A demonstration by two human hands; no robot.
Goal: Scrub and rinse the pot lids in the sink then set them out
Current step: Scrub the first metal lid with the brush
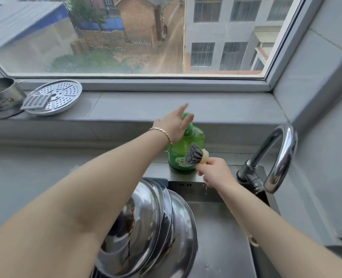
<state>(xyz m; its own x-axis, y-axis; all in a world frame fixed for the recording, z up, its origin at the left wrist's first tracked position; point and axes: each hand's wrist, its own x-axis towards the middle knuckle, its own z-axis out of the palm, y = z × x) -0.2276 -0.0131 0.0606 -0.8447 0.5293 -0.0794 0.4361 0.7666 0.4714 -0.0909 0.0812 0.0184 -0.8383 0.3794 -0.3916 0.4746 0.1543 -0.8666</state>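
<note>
Green plastic bottle (195,137) has the left hand (174,125) at its top, fingers straight and spread; the right hand (214,173) grips a grey-bristled brush (195,155).

The lids (156,227) lean stacked in the left of the sink (222,247), and my left forearm crosses above them, so I see no way down on that side. To their right the basin floor lies bare under my right arm. On the back rim the bottle (186,155) stands between my hands. The left hand (174,125) is flat-fingered at its cap, and the right hand (214,171) grips the brush (196,155) close by its body. The faucet (280,157) arches over the back right corner and bars that approach. On the sill (236,109), plate (55,97), grater (36,101) and cup (1,97) crowd the left end; the rest is bare.
</note>
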